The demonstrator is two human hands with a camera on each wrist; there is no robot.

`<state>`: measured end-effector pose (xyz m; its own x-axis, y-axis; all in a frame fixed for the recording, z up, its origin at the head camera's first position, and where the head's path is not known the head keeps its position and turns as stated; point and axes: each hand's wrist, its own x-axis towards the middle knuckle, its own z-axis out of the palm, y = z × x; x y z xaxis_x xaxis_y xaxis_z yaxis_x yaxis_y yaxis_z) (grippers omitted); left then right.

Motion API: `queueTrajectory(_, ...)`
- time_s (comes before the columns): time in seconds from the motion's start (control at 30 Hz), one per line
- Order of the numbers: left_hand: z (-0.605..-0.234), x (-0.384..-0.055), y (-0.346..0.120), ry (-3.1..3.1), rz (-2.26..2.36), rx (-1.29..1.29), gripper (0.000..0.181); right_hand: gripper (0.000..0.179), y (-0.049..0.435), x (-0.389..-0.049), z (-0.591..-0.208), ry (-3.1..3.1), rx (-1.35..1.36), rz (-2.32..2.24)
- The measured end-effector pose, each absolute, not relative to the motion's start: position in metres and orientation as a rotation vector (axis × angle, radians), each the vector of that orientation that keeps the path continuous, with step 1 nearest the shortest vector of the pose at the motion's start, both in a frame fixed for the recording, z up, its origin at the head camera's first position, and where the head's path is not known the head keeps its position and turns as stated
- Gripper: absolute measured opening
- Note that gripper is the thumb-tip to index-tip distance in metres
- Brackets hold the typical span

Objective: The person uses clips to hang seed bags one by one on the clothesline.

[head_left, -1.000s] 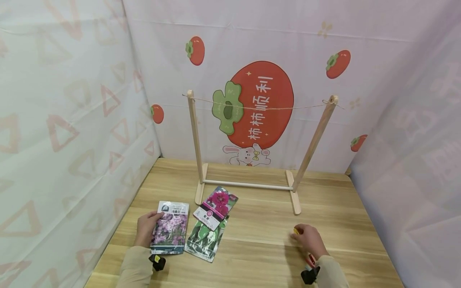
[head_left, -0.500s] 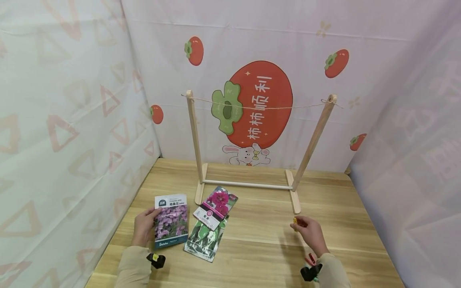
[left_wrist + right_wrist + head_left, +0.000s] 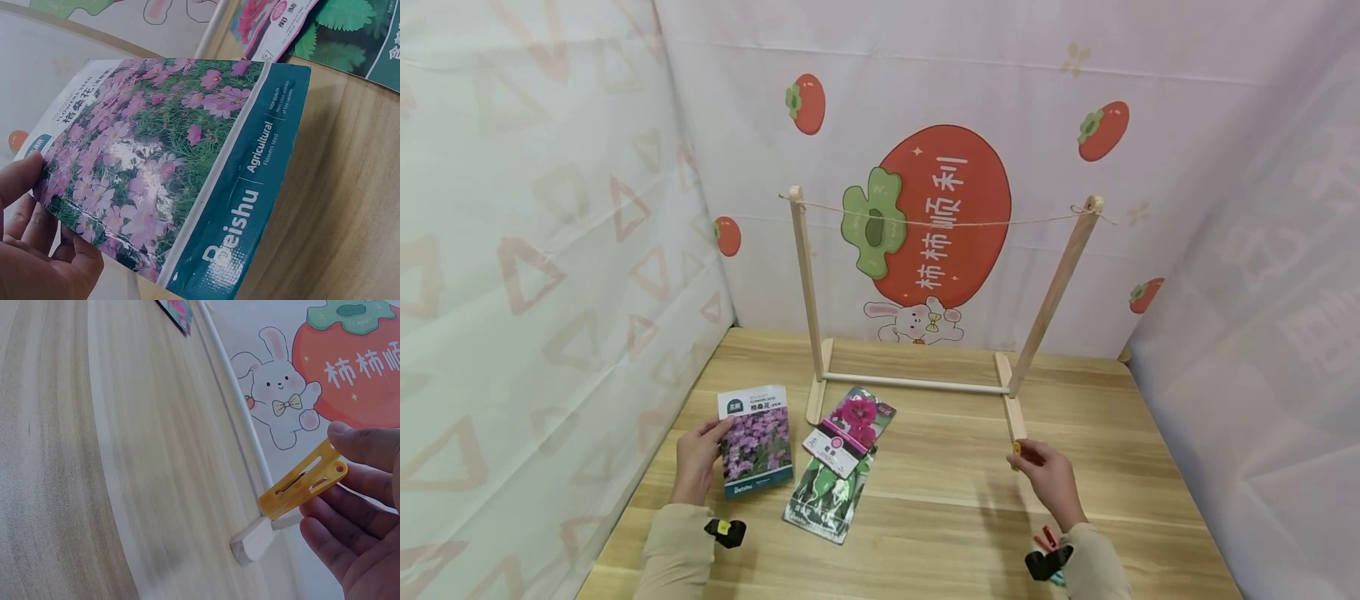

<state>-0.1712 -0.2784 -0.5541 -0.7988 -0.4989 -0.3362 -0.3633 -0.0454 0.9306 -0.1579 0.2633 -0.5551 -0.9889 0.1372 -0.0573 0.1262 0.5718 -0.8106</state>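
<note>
My left hand pinches the left edge of a seed packet printed with pink-purple flowers and a teal bottom band. In the left wrist view the packet tilts above the wooden table, thumb on its front and fingers behind. My right hand holds a yellow clothespin by its handle end, between thumb and fingers, its tip pointing away from the palm. Two more seed packets lie on the table: one with magenta flowers, overlapping one with green leaves.
A wooden frame with two posts and a thin string tied between their tops stands at the back. A white rod joins its feet. Red clothespins lie by the right wrist. Printed cloth encloses the table.
My left hand has raised the purple-flower packet off the table and turned its face up toward the camera. My right hand has lifted and moved slightly forward with the yellow clothespin.
</note>
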Motion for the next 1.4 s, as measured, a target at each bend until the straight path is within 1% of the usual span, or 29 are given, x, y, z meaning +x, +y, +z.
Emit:
queueTrajectory(0.23,-0.549,-0.175,-0.277,-2.042,-2.007,0.924,0.053,0.039,0.264,-0.161,-0.548,-2.742,-0.221,1.441)
queueTrajectory(0.5,-0.543,-0.178,-0.272,-2.028,-2.020,0.892,0.045,0.040,0.272,-0.166,-0.533,-2.743,-0.190,1.397)
queueTrajectory(0.6,-0.539,-0.179,-0.270,-2.043,-2.023,0.898,0.048,0.039,0.273,-0.169,-0.528,-2.707,-0.162,1.401)
queueTrajectory(0.7,-0.534,-0.182,-0.268,-2.077,-2.020,0.899,0.054,0.037,0.274,-0.171,-0.524,-2.649,-0.116,1.416)
queueTrajectory(0.83,-0.526,-0.186,-0.265,-2.116,-1.995,0.857,0.058,0.034,0.276,-0.176,-0.517,-2.579,-0.059,1.383)
queueTrajectory(0.93,-0.520,-0.189,-0.263,-2.114,-1.991,0.815,0.053,0.032,0.278,-0.179,-0.513,-2.558,-0.040,1.343)
queueTrajectory(1.1,-0.514,-0.194,-0.258,-2.060,-2.010,0.780,0.032,0.032,0.279,-0.179,-0.504,-2.543,-0.026,1.317)
queueTrajectory(1.17,-0.512,-0.195,-0.256,-2.048,-2.011,0.779,0.029,0.032,0.278,-0.179,-0.501,-2.533,-0.019,1.315)
queueTrajectory(1.3,-0.507,-0.199,-0.254,-2.058,-2.008,0.773,0.032,0.031,0.276,-0.182,-0.492,-2.510,0.021,1.308)
queueTrajectory(1.4,-0.502,-0.204,-0.253,-2.033,-2.030,0.767,0.027,0.029,0.273,-0.186,-0.481,-2.478,0.071,1.307)
